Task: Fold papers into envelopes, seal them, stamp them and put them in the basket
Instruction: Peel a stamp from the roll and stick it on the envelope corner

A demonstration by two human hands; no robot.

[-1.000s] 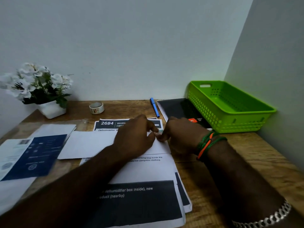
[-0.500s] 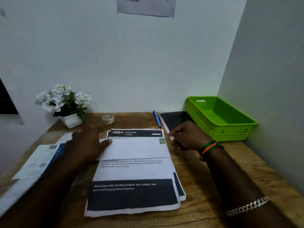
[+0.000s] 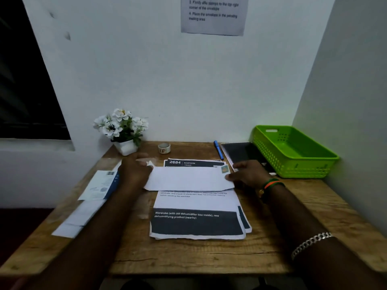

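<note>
Stamped envelope (image 3: pixel 188 178) lies on the printed sheets, left of the green basket (image 3: pixel 293 151); right hand (image 3: pixel 249 173) pinches its stamped end, apparently for lifting; left hand (image 3: pixel 135 171), blurred, grip indeterminate.

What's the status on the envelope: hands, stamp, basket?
Right hand pinches envelope at stamped end; left hand at other end, grip unclear. Stamp on. Basket holds no envelope. Nothing in the way.

Just one view for me here, the head cam. It looks forward and down across the wooden desk (image 3: pixel 188 254) toward the white wall (image 3: pixel 188 80) behind it, near enough that both forearms fill the bottom edge.
</note>
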